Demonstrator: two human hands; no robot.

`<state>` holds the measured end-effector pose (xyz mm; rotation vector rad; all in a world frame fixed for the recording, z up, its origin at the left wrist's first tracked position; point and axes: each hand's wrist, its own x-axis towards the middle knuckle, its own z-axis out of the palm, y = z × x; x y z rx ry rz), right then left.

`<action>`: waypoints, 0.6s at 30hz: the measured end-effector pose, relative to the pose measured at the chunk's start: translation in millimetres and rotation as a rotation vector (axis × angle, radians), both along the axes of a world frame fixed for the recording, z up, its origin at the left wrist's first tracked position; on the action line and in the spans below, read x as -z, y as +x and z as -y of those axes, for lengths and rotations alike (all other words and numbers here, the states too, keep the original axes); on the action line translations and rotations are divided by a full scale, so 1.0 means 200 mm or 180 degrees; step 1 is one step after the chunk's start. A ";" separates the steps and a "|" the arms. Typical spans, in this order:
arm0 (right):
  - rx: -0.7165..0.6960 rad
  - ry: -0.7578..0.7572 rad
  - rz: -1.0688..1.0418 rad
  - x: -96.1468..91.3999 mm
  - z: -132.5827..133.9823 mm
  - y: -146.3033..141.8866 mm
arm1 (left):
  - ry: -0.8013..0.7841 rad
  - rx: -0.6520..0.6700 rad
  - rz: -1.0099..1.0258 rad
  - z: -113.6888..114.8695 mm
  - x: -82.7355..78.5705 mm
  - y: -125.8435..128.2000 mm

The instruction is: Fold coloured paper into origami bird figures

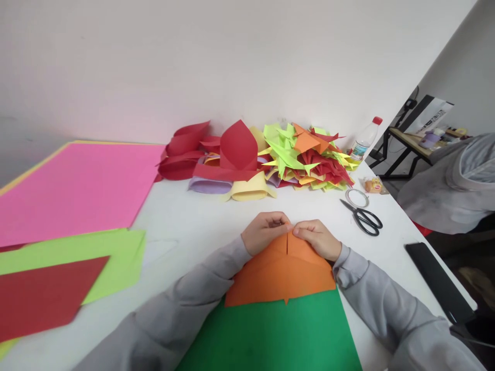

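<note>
Head-worn view — forward and down, close above the tabletop (193, 221)

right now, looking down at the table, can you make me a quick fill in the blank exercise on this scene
1. The left hand and right hand both grip ____ paper.
2. The sheet showing below that paper is ____.
3. The scissors lie on the person's ____ side.
4. The bottle has a ____ cap.

Missing words: orange; green; right; red.

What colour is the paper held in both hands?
Orange: the folded paper between the left hand and right hand shows best in the head view.
</note>
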<state>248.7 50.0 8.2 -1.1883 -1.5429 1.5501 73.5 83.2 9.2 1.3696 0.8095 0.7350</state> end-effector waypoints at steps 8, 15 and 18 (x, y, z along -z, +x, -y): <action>-0.0072 0.0230 0.0059 -0.02 0.00 -0.01 | 0.0037 -0.0171 -0.0032 0.00 -0.01 0.00; -0.0066 0.0237 0.0064 -0.01 0.01 -0.01 | 0.0218 -0.0197 -0.0141 0.00 -0.02 0.00; -0.0030 0.0287 0.0065 0.01 0.00 0.00 | 0.0323 -0.0235 -0.0189 0.01 -0.02 0.00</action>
